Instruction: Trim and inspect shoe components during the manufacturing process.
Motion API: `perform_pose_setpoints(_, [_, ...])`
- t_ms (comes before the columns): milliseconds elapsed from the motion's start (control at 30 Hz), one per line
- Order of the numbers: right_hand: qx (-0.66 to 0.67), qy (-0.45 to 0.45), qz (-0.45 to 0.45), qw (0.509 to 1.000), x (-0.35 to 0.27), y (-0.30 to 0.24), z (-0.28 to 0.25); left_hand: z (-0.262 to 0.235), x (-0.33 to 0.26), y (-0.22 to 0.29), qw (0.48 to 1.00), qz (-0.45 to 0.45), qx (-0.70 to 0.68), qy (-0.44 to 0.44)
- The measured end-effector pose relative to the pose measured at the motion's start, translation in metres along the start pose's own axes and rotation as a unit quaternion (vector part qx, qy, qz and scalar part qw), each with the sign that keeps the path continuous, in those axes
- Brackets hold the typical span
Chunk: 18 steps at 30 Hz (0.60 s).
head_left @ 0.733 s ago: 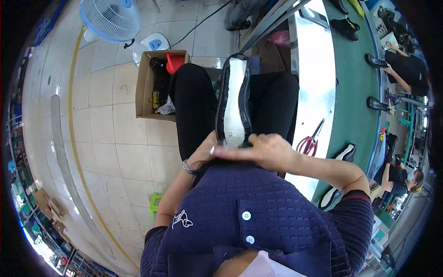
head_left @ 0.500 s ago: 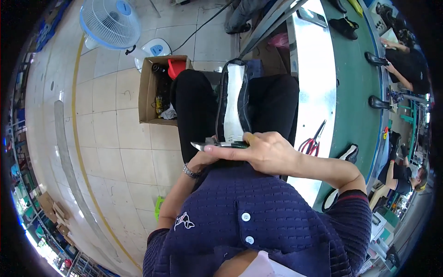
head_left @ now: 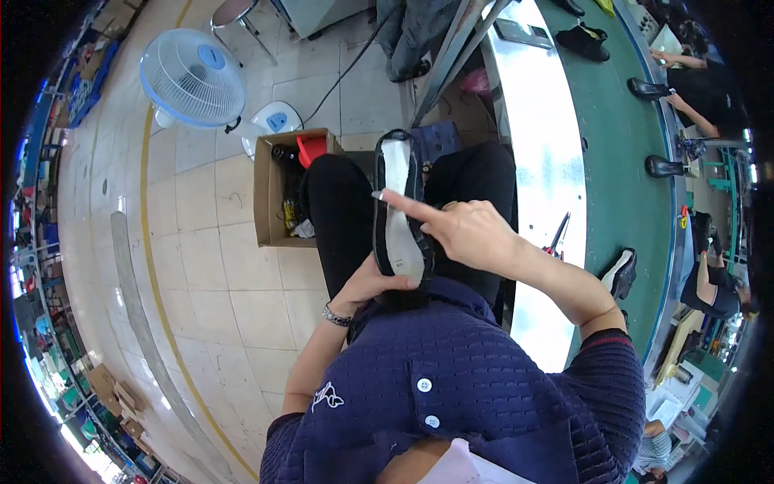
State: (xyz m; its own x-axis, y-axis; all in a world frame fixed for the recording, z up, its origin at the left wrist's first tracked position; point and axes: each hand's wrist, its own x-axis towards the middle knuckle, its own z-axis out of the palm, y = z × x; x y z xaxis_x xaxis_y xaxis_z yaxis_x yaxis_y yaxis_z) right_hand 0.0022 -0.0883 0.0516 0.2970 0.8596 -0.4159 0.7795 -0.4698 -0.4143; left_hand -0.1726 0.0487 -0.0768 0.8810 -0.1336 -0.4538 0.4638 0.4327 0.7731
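A black shoe [head_left: 399, 214] lies sole-up on my lap, its pale sole facing me and its toe pointing away. My left hand [head_left: 369, 286] grips the heel end from below, close to my body. My right hand [head_left: 459, 230] rests on the right side of the shoe, its index finger stretched out across the pale sole toward the left. A thin small tool seems to lie along that finger, but I cannot tell for certain. I wear a dark blue knitted shirt and a wristwatch [head_left: 336, 316] on the left wrist.
An open cardboard box [head_left: 276, 189] with bits inside stands on the tiled floor left of my knees, a white fan [head_left: 193, 79] behind it. To my right runs a green conveyor table [head_left: 617, 153] with black shoes [head_left: 619, 273], red-handled scissors [head_left: 556, 238], and other people's hands.
My right hand has lifted from the heel end and moved up the shoe, its index finger now stretched across the sole. The camera view has shifted slightly.
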Motion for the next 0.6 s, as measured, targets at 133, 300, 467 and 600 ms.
perform_pose_setpoints(133, [0.130, 0.194, -0.013, 0.972, -0.019, 0.017, 0.017, -0.006, 0.032, 0.041, 0.966, 0.033, -0.252, 0.055])
perform_pose_setpoints(300, [0.314, 0.236, 0.125, 0.911, -0.053, 0.015, 0.035, -0.004, 0.062, 0.060, 0.983, -0.069, -0.165, 0.034])
perform_pose_setpoints(467, [0.560, 0.267, 0.200, 0.758, -0.074, 0.030, 0.065, 0.008, 0.042, 0.065, 0.985, -0.049, -0.158, 0.046])
perform_pose_setpoints(600, [0.663, 0.220, 0.162, 0.697, -0.073, 0.040, 0.073, 0.005, 0.045, 0.055, 0.994, 0.099, -0.036, 0.000])
